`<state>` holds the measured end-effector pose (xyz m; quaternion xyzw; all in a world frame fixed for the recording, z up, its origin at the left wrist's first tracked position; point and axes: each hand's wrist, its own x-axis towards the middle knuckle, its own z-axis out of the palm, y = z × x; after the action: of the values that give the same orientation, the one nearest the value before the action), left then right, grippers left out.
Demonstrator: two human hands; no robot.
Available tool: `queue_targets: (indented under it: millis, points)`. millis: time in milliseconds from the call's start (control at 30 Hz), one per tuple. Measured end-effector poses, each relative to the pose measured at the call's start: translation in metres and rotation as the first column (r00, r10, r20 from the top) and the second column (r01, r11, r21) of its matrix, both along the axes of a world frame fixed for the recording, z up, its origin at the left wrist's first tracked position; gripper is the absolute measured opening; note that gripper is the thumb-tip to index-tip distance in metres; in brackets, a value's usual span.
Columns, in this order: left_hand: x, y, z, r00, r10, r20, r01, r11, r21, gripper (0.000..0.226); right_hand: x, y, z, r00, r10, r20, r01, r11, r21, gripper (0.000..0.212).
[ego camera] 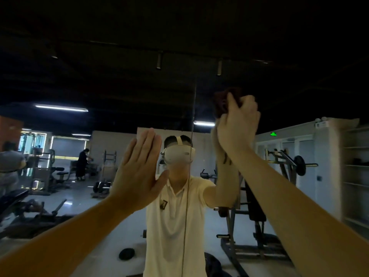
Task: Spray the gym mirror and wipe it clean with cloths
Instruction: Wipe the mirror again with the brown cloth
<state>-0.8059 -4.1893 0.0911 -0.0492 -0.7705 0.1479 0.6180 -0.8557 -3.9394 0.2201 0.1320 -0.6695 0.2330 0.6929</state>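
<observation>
The gym mirror (83,196) fills the whole view and reflects the room and me. A thin vertical seam (189,156) between two mirror panels runs down its middle. My left hand (137,170) lies flat against the glass left of the seam, fingers straight and together. My right hand (238,126) is raised high to the right of the seam and grips a dark red cloth (221,104), which it holds against the glass. No spray bottle is in view.
Everything else is reflection: weight machines (249,226) and a loaded barbell (299,165) at right, benches (18,198) and racks at left, a weight plate (126,253) on the pale floor, another person (81,164) far back, white lockers (327,156) at right.
</observation>
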Motion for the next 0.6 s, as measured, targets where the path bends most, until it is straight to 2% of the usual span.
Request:
queue_targets:
  millis: [167, 300, 367, 433, 500, 533, 600]
  points:
    - [0.014, -0.039, 0.008, 0.999, 0.013, 0.051, -0.003, 0.985, -0.174, 0.079, 0.019, -0.065, -0.004, 0.997, -0.005, -0.080, 0.030, 0.950, 0.310, 0.057]
    - [0.015, -0.050, -0.016, 0.999, -0.033, -0.013, 0.033, 0.999, -0.024, 0.078, 0.022, -0.074, -0.066, 0.993, -0.025, -0.119, 0.085, 0.838, 0.539, 0.070]
    - [0.014, -0.050, -0.024, 0.998, -0.053, -0.023, 0.053, 0.998, 0.015, 0.080, 0.021, -0.064, -0.107, 0.991, -0.022, -0.130, 0.106, 0.722, 0.684, 0.071]
    - [0.013, -0.048, -0.025, 0.999, -0.044, -0.027, 0.045, 0.999, 0.012, 0.082, 0.020, -0.048, -0.134, 0.984, -0.026, -0.174, 0.158, 0.561, 0.812, 0.069]
    - [0.012, -0.047, -0.024, 0.999, -0.035, -0.037, 0.035, 0.999, 0.012, 0.082, 0.020, -0.036, -0.124, 0.966, -0.035, -0.257, 0.246, 0.432, 0.868, 0.070]
    - [0.012, -0.047, -0.024, 0.998, -0.039, -0.042, 0.039, 0.999, 0.010, 0.082, 0.019, -0.034, -0.108, 0.957, -0.053, -0.285, 0.279, 0.434, 0.856, 0.073]
    - [0.011, -0.047, -0.025, 0.998, -0.051, -0.044, 0.052, 0.999, 0.008, 0.082, 0.017, -0.038, -0.060, 0.943, -0.110, -0.314, 0.318, 0.576, 0.753, 0.073]
